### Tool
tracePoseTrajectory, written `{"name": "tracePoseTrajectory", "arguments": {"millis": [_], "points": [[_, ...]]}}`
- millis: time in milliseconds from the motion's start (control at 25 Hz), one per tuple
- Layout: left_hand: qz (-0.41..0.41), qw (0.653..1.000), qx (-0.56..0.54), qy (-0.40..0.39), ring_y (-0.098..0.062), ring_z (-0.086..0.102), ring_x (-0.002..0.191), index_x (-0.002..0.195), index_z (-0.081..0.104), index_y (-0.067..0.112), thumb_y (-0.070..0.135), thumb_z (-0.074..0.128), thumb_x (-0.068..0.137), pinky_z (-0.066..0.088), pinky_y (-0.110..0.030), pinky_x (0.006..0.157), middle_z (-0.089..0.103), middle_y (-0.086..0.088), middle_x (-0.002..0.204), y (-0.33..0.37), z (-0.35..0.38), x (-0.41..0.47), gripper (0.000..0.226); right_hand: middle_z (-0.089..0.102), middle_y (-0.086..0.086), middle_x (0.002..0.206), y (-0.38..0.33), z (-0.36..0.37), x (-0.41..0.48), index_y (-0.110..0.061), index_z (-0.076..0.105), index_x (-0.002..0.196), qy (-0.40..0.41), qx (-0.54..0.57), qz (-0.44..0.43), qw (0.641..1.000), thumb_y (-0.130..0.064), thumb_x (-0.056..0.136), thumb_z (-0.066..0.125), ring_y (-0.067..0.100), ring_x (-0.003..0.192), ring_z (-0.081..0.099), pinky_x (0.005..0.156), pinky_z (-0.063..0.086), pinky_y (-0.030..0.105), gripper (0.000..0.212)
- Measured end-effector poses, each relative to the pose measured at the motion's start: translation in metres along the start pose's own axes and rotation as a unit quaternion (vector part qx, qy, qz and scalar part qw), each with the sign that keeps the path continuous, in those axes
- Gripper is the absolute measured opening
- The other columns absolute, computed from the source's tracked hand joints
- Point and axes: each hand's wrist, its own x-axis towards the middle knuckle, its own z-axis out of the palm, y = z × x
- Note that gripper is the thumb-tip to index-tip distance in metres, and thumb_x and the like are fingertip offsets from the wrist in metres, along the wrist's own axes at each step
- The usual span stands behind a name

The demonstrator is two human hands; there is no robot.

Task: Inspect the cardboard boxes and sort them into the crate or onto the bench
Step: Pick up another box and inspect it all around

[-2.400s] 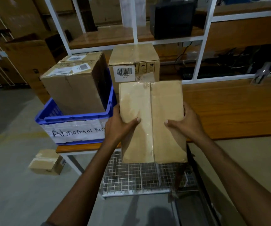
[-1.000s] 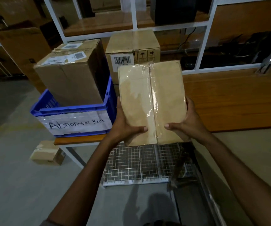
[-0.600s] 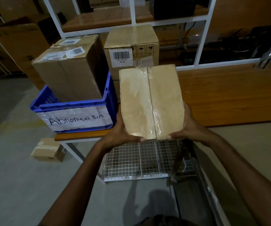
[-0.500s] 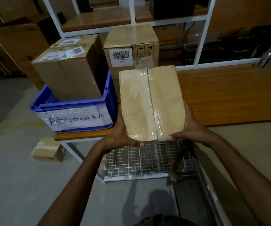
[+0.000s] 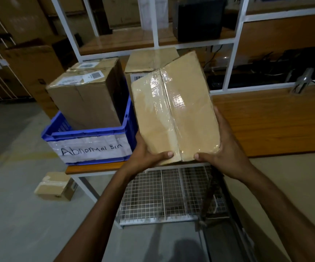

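Bench (image 5: 275, 120) ahead — left hand (image 5: 145, 156) and right hand (image 5: 226, 150) clasp the taped cardboard box (image 5: 173, 114), long axis pointing away; blue crate (image 5: 88, 132) leftward

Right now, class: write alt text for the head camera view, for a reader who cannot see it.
The left hand and right hand hold a tape-sealed cardboard box, tilted, before a wooden bench. Beside it a blue crate labelled Abnormal Bin holds a tall box; a barcoded box stands behind, and a small box lies on the floor.
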Motion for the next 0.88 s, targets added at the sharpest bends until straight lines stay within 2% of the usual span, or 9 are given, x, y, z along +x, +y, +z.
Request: {"name": "tracePoseTrajectory", "arguments": {"millis": [80,200,320,440,560,640,760,800,880], "points": [[-0.002,1.000,0.010,0.000,-0.019,0.042,0.143,0.158,-0.003,0.034,0.061,0.097,0.057,0.044,-0.047,0.118,0.030,0.005,0.159,0.001,-0.002,0.009,0.145,0.026,-0.012,0.165,-0.001,0.001,-0.003,-0.044,0.014,0.161,0.043,-0.010,-0.026,0.999,-0.049,0.080,0.083,0.013,0.147,0.034,0.111,0.038,0.041,0.107],[0.003,1.000,0.011,-0.007,-0.019,0.041,0.145,0.157,-0.005,0.037,0.053,0.101,0.059,0.045,-0.049,0.118,0.026,0.006,0.161,-0.008,-0.003,0.016,0.145,0.056,-0.014,0.145,0.010,0.004,0.000,-0.048,0.048,0.144,0.150,0.062,0.001,0.987,-0.062,0.100,0.045,0.011,0.129,0.055,0.101,0.052,0.050,0.046],[-0.008,1.000,0.018,0.001,-0.019,0.040,0.145,0.154,-0.002,0.046,0.054,0.101,0.057,0.047,-0.051,0.116,0.027,0.008,0.161,-0.017,0.004,0.008,0.142,0.064,-0.012,0.132,0.017,0.007,-0.001,-0.042,0.059,0.138,0.212,0.018,0.025,0.977,-0.056,0.106,0.034,0.012,0.115,0.062,0.093,0.056,0.050,0.043],[-0.010,1.000,0.004,0.001,-0.016,0.043,0.142,0.157,0.000,0.042,0.044,0.103,0.060,0.050,-0.047,0.112,0.030,0.010,0.158,-0.026,0.008,0.001,0.142,0.065,-0.009,0.120,0.014,0.016,-0.013,-0.033,0.065,0.129,0.245,0.009,-0.002,0.969,-0.040,0.107,0.042,0.007,0.106,0.060,0.086,0.057,0.043,0.033],[0.004,1.000,0.017,-0.004,-0.013,0.042,0.143,0.159,0.002,0.034,0.032,0.102,0.064,0.050,-0.042,0.113,0.032,0.012,0.157,-0.026,0.001,0.002,0.138,0.065,-0.009,0.115,0.008,0.013,-0.015,-0.029,0.068,0.118,0.246,0.011,-0.056,0.968,-0.044,0.102,0.054,0.007,0.106,0.059,0.082,0.056,0.048,0.026],[0.016,0.999,0.037,-0.003,-0.015,0.033,0.150,0.162,-0.004,0.035,0.035,0.102,0.064,0.042,-0.049,0.120,0.022,0.009,0.165,-0.022,-0.005,0.006,0.144,0.050,-0.007,0.145,0.007,0.008,-0.004,-0.037,0.053,0.140,0.207,-0.002,-0.029,0.978,-0.056,0.092,0.069,0.020,0.136,0.045,0.108,0.046,0.051,0.054],[0.059,0.994,0.094,-0.018,-0.012,-0.005,0.161,0.159,-0.025,0.046,0.058,0.096,0.063,0.017,-0.056,0.130,-0.018,0.018,0.171,-0.015,-0.010,0.020,0.154,-0.016,-0.018,0.169,0.011,-0.001,0.017,-0.049,-0.008,0.160,0.049,-0.031,0.077,0.995,-0.067,0.052,0.092,0.018,0.158,-0.011,0.122,0.009,0.053,0.148],[0.079,0.992,0.093,-0.035,-0.010,-0.014,0.160,0.157,-0.025,0.052,0.066,0.091,0.064,0.012,-0.057,0.131,-0.025,0.021,0.170,-0.005,-0.009,0.020,0.149,-0.028,-0.018,0.166,0.011,0.002,0.020,-0.052,-0.021,0.156,0.009,-0.030,0.077,0.997,-0.068,0.046,0.094,0.017,0.157,-0.019,0.123,0.007,0.055,0.160],[0.111,0.990,0.058,-0.071,-0.009,-0.016,0.160,0.158,-0.018,0.056,0.076,0.081,0.070,0.013,-0.057,0.130,-0.023,0.023,0.170,0.023,-0.001,0.020,0.134,-0.025,-0.015,0.167,0.010,0.013,0.023,-0.056,-0.023,0.153,0.011,0.007,0.069,0.998,-0.066,0.047,0.095,0.016,0.158,-0.009,0.123,0.018,0.054,0.159]]}}
